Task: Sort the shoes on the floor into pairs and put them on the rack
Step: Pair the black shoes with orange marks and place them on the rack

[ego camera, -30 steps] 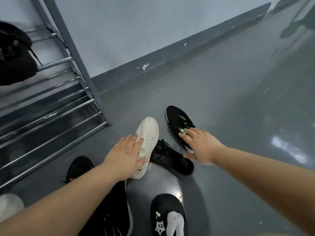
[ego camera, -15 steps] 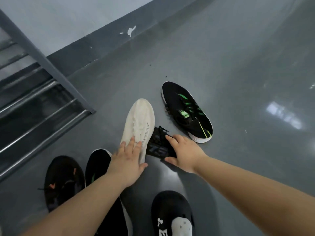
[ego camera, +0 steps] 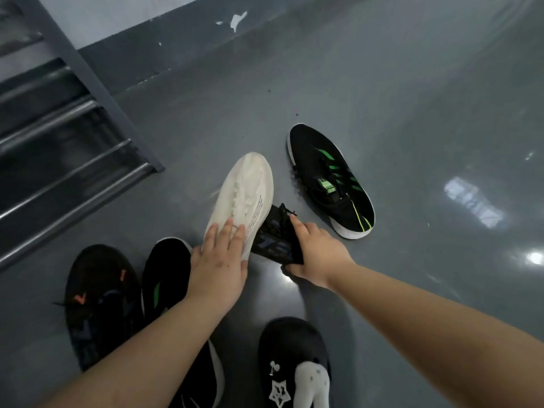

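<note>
A white sneaker [ego camera: 245,189] lies on the grey floor, toe pointing away. My left hand [ego camera: 219,266] rests on its heel end, fingers spread over it. Beside it a black shoe with blue lettering [ego camera: 272,238] lies on its side, and my right hand [ego camera: 315,251] grips its heel end. A black sneaker with green stripes [ego camera: 329,179] sits further right. Near my left arm stand a black shoe with orange marks [ego camera: 98,295] and a black shoe with a green stripe [ego camera: 167,275]. The metal shoe rack [ego camera: 59,160] is at the left.
A black slipper with white star and charm decorations [ego camera: 294,366] lies at the bottom centre. The wall and its dark skirting [ego camera: 182,45] run behind the shoes. Glossy floor [ego camera: 426,113] stretches to the right.
My right hand left the green-striped sneaker and took hold of the black shoe with blue lettering. My left hand stayed on the white sneaker. The view swung right, showing less of the rack.
</note>
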A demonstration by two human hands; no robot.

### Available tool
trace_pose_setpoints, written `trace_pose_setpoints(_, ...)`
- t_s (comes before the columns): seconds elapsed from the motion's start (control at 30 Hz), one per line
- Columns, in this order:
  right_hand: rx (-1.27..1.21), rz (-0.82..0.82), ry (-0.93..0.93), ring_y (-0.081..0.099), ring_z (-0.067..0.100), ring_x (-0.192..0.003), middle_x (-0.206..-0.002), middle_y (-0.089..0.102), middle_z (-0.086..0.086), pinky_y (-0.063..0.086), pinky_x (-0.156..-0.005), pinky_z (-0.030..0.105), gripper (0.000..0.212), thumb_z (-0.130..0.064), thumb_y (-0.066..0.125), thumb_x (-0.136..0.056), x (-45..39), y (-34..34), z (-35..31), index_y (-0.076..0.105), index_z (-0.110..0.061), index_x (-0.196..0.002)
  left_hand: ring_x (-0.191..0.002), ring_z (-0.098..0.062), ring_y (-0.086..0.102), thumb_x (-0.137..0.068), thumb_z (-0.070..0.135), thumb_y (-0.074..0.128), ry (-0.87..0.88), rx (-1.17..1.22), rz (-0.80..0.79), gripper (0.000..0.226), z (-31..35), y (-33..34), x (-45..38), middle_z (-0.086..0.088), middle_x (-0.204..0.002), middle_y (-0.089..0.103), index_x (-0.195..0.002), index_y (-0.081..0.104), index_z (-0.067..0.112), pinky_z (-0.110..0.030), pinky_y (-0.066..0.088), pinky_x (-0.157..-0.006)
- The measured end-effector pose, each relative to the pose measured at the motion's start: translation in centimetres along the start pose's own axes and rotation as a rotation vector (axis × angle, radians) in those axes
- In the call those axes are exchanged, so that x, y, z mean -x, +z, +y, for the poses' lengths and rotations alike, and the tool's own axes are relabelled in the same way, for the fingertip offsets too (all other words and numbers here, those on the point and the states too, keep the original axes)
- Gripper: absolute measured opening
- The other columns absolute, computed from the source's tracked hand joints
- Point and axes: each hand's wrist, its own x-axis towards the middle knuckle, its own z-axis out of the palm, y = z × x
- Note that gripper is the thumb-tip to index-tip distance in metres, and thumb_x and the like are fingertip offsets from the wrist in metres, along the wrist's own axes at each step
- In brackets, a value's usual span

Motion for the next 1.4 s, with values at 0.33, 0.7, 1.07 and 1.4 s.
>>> trace_pose_setpoints(0.33, -0.019, 0.01, 0.089, 0.037, 0.029, -0.132, -0.147, 0.033, 0.009, 0.042, -0.102, 0.044, 0.099, -0.046, 0.064, -0.083, 3.0, 0.0, -0.9, 0.0, -0.017, -0.153, -0.103, -0.038, 0.062, -0.065, 0.014, 0.072, -0.024, -0.015, 0.137, 0.048, -2.2, -1.8, 1.9, -0.01, -0.116, 0.068, -0.113, 0.069, 0.011, -0.051, 0.048, -0.078)
trace_pose_setpoints(0.7, -0.034, 0.02, 0.15, 0.034, 0.027, -0.136, -0.15, 0.032, 0.006, 0.042, -0.103, 0.041, 0.099, -0.048, 0.064, -0.083, 5.3, -0.8, -0.8, 0.001, -0.018, -0.153, -0.142, -0.016, 0.015, -0.096, 0.025, 0.04, -0.11, 0.048, -0.116, 0.054, -5.8, -3.1, 4.9, 0.009, -0.156, 0.018, -0.147, 0.022, 0.035, -0.039, 0.026, -0.109)
trace_pose_setpoints(1.07, -0.423, 0.169, 0.266, 0.043, 0.023, -0.132, -0.146, 0.042, 0.005, 0.04, -0.105, 0.037, 0.094, -0.052, 0.067, -0.078, 4.3, -1.0, -2.1, 0.02, -0.016, -0.15, -0.145, -0.019, 0.013, -0.092, 0.044, 0.048, 0.007, 0.136, 0.001, 0.059, -2.8, -3.1, 4.0, 0.001, -0.154, 0.025, -0.145, 0.031, 0.026, -0.032, 0.007, -0.118)
trace_pose_setpoints(1.4, -0.931, 0.167, 0.234, 0.064, 0.012, -0.105, -0.106, 0.067, -0.011, 0.049, -0.094, 0.029, 0.059, -0.044, 0.077, -0.072, 2.7, -1.1, -5.7, 0.055, -0.022, -0.123, -0.099, -0.009, 0.063, -0.086, 0.002, 0.062, -0.189, 1.403, -0.448, 0.049, 0.6, -2.4, 2.3, -0.003, -0.114, 0.064, -0.13, 0.044, 0.014, -0.016, 0.052, -0.083)
